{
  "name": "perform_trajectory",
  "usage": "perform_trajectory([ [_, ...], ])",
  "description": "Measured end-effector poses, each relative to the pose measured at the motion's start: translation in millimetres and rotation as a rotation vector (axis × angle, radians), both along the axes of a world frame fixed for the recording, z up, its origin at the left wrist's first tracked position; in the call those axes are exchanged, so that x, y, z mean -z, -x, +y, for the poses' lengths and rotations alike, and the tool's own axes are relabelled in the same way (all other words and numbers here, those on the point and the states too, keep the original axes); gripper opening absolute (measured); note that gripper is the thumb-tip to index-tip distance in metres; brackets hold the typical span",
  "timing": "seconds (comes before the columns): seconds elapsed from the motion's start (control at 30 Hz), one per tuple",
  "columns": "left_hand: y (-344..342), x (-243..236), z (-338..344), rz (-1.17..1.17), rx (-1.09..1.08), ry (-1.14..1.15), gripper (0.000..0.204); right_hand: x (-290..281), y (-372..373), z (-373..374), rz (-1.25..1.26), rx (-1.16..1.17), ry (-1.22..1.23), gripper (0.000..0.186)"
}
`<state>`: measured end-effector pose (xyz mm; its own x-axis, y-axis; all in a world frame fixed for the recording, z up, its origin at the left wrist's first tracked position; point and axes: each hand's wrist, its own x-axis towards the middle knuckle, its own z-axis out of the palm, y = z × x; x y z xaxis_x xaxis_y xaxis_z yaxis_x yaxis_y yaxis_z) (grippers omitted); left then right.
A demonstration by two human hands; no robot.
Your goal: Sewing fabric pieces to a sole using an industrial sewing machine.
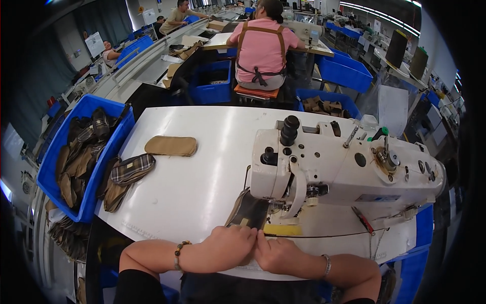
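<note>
At the front of the sewing machine (329,162), a dark fabric piece (249,212) with a small tan label lies beside the needle area. My left hand (228,247) is closed on its near edge, fingertips pinched. Against those fingertips, my right hand (277,252) pinches the same edge. From beside the right fingers a thin dark strip (324,236) stretches right across the table, passing a yellow patch (283,230) on the machine bed. My fingers cover the spot where strip and fabric meet, so I cannot tell whether they are joined.
A tan oval piece (171,146) and a plaid pouch (132,169) rest on the white table (197,121). To the left stands a blue bin (44,177) full of plaid and brown pieces. Red-handled snips (362,220) lie right of the needle. Ahead sits a person in pink (261,50).
</note>
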<state>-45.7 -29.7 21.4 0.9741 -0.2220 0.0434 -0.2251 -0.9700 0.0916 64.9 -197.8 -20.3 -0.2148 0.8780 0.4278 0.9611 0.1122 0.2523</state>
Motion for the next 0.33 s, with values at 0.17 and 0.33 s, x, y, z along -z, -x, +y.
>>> perform_trajectory([
  [0.17, -3.7, -0.9, 2.5, 0.051, -0.024, 0.069, 0.049, 6.3, 1.4, -1.2, 0.015, -0.032, 0.003, 0.016],
  [0.33, -7.5, -4.9, 4.5, 0.086, -0.036, 0.11, 0.05, 6.1, -0.2, -0.2, -0.003, -0.021, -0.019, 0.017],
])
